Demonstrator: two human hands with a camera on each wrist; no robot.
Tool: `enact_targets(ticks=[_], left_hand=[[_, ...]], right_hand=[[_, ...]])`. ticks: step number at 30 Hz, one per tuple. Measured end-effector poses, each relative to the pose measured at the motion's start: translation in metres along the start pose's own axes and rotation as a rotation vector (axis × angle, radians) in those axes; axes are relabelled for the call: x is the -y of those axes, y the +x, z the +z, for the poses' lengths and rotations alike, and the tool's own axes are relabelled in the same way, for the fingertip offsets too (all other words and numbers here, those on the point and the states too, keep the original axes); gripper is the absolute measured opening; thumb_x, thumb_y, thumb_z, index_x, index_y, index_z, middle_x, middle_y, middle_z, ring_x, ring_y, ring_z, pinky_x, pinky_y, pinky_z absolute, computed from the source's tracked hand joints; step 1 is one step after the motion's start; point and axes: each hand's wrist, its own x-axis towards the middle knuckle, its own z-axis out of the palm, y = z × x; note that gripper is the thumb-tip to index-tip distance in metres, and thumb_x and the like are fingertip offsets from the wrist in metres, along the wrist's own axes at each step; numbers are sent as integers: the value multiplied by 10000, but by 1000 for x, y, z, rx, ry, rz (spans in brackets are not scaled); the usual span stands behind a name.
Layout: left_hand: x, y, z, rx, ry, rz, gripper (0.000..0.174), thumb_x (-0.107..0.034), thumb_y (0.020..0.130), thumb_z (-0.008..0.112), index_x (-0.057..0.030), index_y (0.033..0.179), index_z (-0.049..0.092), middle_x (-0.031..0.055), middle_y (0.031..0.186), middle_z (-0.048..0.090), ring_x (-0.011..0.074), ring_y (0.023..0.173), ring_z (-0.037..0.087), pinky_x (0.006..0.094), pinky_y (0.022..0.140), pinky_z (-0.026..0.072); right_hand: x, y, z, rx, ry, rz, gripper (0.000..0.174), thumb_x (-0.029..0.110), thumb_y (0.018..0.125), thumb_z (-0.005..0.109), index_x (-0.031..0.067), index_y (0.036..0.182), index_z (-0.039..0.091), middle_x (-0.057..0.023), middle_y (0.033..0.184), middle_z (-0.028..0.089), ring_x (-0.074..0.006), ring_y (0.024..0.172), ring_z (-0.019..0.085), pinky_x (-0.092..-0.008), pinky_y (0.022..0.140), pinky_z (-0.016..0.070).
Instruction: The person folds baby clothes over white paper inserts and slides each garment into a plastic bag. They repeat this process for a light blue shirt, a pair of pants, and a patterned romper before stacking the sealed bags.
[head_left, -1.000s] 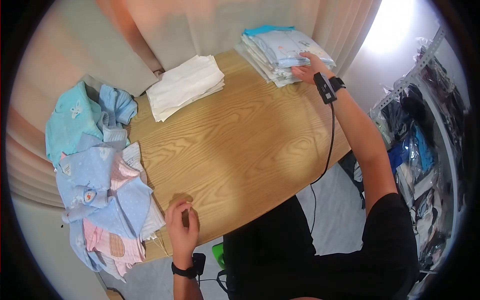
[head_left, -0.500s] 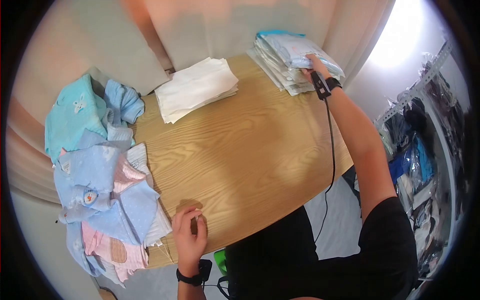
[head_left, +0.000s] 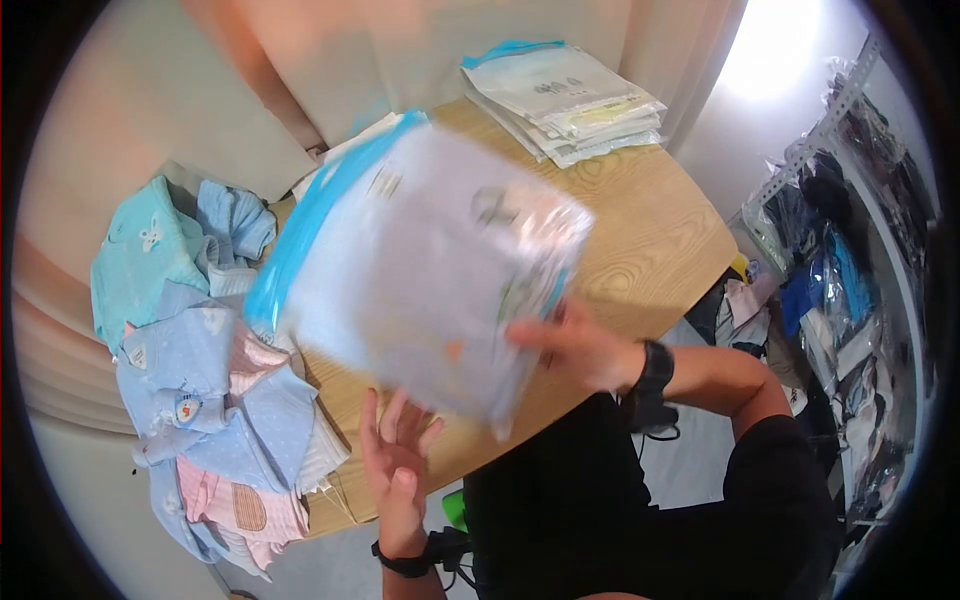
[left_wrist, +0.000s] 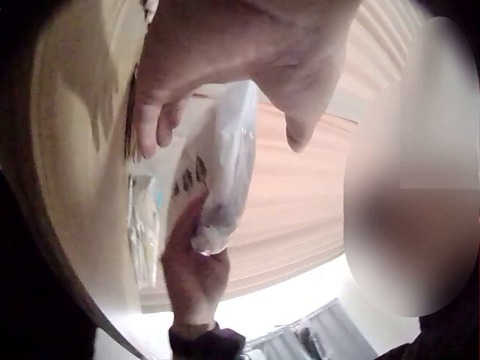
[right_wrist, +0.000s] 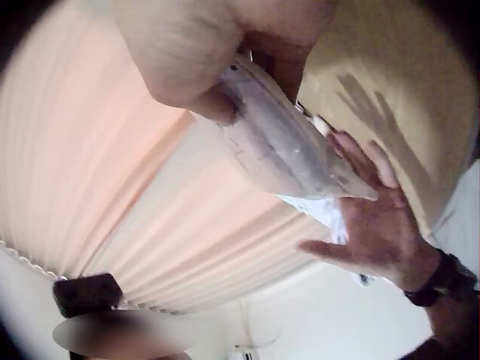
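Note:
My right hand pinches a clear plastic bag by its near right edge, thumb on top. Folded pale cloth with small printed figures fills the bag, and a bright blue strip runs along its far left side. It is held tilted over the table and blurred by motion. The left hand is spread, palm up, just below the bag's near edge. In the left wrist view the bag stands between that hand's fingers and thumb, farther off, gripped by the right hand.
More bagged packets are stacked at the table's back right. White sheets lie at the back, mostly behind the held bag. Baby clothes pile along the left edge. A rack of bagged garments stands right of the wooden table.
The right hand has lifted the bag off the stack and brought it toward me, over the middle of the table. The left hand has turned up and spread its fingers.

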Motion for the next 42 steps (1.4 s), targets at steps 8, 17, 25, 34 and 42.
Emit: enact_targets(ticks=[8,17,25,34,42], left_hand=[[-18,16,-4,-567,124,-18,625,-146,906,683,22,1444,414,158,1348,559,280,1207,576,392,1031,476],[-13,-16,-53,-683,189,18,668,-201,956,618,-2,1514,309,193,1424,469,294,1250,524,424,1046,449],[0,-5,-45,-685,225,180,645,-187,972,575,9,1519,296,197,1429,456,312,1239,527,430,1034,455],[-1,-5,-40,-665,253,191,671,-190,973,569,15,1534,262,215,1452,432,318,1252,517,441,1056,437],[-3,-6,-44,-683,292,197,685,-116,974,579,17,1543,221,214,1488,401,310,1284,483,419,1079,404]], right_hand=[[-5,1,-16,46,-165,101,503,398,1016,577,77,1391,487,-104,1402,526,-214,1243,532,-384,1017,472],[127,90,-238,-736,324,-186,1109,414,854,770,-50,1550,41,-220,1480,344,-341,1386,386,-455,1155,343],[148,146,-219,-674,333,-318,986,395,881,750,-3,1555,150,-205,1583,279,-350,1447,325,-479,1202,271],[146,207,-282,-548,46,-329,590,379,957,656,49,1409,472,-119,1292,620,-265,1107,637,-378,926,536],[137,231,-342,-847,-221,-132,286,279,932,594,48,1094,643,-104,997,697,-218,846,661,-340,752,534]])
